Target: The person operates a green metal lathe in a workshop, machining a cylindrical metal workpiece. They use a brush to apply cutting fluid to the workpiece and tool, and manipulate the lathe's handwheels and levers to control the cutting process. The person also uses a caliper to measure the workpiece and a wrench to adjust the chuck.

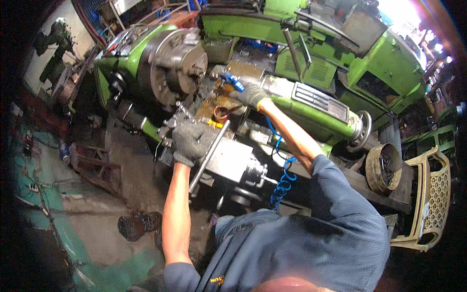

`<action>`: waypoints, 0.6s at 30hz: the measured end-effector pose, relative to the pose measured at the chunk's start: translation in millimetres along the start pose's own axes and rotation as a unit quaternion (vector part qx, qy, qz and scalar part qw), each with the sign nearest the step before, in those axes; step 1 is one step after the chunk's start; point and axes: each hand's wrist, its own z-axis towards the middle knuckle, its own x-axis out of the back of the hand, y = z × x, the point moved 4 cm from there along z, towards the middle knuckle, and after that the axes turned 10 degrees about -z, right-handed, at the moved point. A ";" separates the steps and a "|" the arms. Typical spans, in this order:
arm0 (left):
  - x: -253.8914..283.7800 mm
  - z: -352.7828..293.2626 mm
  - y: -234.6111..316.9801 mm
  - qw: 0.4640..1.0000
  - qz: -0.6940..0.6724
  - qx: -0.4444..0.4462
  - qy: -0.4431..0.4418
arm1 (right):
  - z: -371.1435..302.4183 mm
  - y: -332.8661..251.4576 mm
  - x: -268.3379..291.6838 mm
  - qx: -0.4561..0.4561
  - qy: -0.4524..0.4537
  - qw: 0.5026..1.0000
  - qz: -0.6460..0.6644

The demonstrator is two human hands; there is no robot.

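Observation:
My left hand (191, 142), in a grey work glove, lies over the tool post (180, 117) of a green lathe. Its fingers look spread, though their tips blend into the metal. A long steel bar (209, 158) slants just beside that glove. My right hand (249, 92), also gloved, is closed around a blue air blow gun (232, 82), held over the lathe bed near the chuck. From the gun a coiled blue hose (284, 182) trails down past my right arm. Left of both hands is the large round chuck (180, 63), and a reddish ring-shaped part (221, 114) sits between them.
The tailstock handwheel (361, 130) stands out at the lathe's right end. A round tin (384, 168) of metal bits rests farther right, beside a beige grille-like panel (435, 199). Another green machine (384, 68) stands behind. A dark bundle (138, 226) lies on the floor.

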 end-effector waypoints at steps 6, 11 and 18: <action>8.3 -9.6 9.0 0.998 0.052 -0.023 0.010 | -70.1 -19.0 43.8 -0.073 -0.065 0.995 0.021; 8.3 -11.1 2.8 0.999 -0.013 0.046 -0.002 | -61.1 -15.2 35.0 -0.067 -0.079 0.994 -0.037; 11.7 -11.4 4.9 0.999 0.049 0.002 -0.008 | -57.8 -21.7 31.8 -0.063 -0.118 0.991 -0.031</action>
